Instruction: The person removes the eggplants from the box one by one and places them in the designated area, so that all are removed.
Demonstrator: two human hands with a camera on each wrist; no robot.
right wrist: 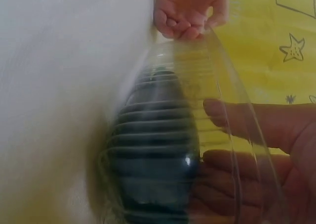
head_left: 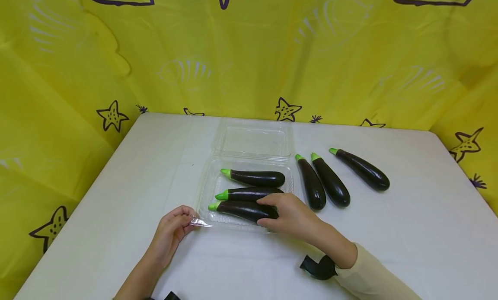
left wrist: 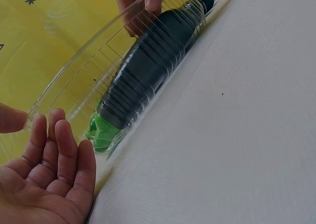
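A clear plastic clamshell container (head_left: pixel 206 174) lies with its lid folded back. My left hand (head_left: pixel 173 228) pinches its near left corner between thumb and fingertips; in the left wrist view the thumb (left wrist: pixel 11 119) is on the rim. Three glossy dark eggplants with green stems lie crosswise in the base: a far one (head_left: pixel 256 178), a middle one (head_left: pixel 249 193) and a near eggplant (head_left: pixel 245 209). My right hand (head_left: pixel 289 215) holds the near eggplant by its thick right end, thumb on the near side and fingers on the far side. Its palm hides that end.
Right of the container, two eggplants lie side by side, a left one (head_left: pixel 312 185) and a right one (head_left: pixel 331 181). Another eggplant (head_left: pixel 363 169) lies farther right. The open lid (head_left: pixel 253 140) extends toward the yellow patterned curtain (head_left: pixel 249 53) behind the white table (head_left: pixel 408 213).
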